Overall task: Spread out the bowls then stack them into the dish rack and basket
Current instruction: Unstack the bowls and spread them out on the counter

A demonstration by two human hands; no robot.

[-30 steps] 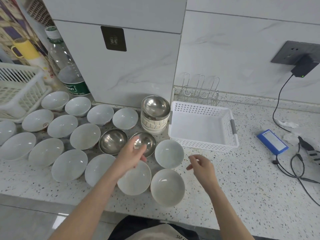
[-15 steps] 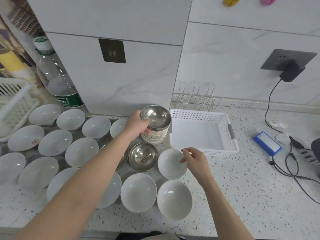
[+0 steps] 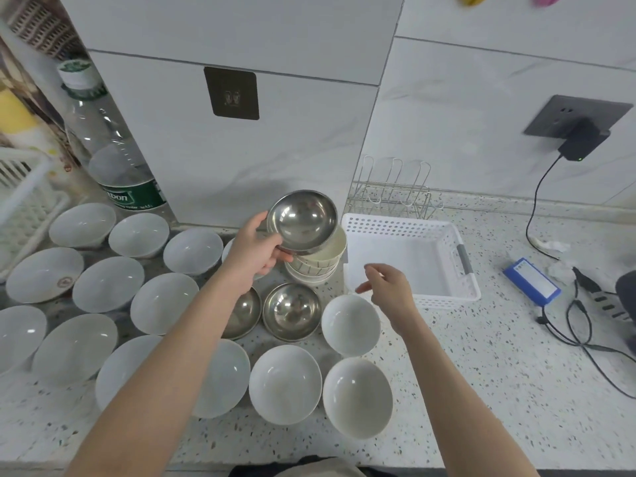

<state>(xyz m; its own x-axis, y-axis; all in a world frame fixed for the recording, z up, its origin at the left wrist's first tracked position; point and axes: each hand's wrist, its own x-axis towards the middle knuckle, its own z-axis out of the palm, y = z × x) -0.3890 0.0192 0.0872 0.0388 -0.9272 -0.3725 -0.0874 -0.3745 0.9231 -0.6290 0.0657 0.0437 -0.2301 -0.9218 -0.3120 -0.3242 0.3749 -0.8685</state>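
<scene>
Lifted since half a second ago: steel bowl [image 3: 302,220], shiny, tilted, clamped in left hand [image 3: 253,247] above remaining stack [image 3: 318,261], frame centre. Right hand [image 3: 387,289] hovers empty, fingers loose, over white basket [image 3: 406,259]. Step: spreading. Next: a bare worktop [image 3: 481,373] spot for it.

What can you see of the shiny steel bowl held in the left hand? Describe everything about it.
The round, shiny steel bowl is empty, its polished inside mirroring the room's lights. It tilts toward the camera, lifted just above the stack of cream ribbed bowls. The left hand grips its near-left rim, thumb on top and fingers beneath. Nothing else visibly touches it.
</scene>
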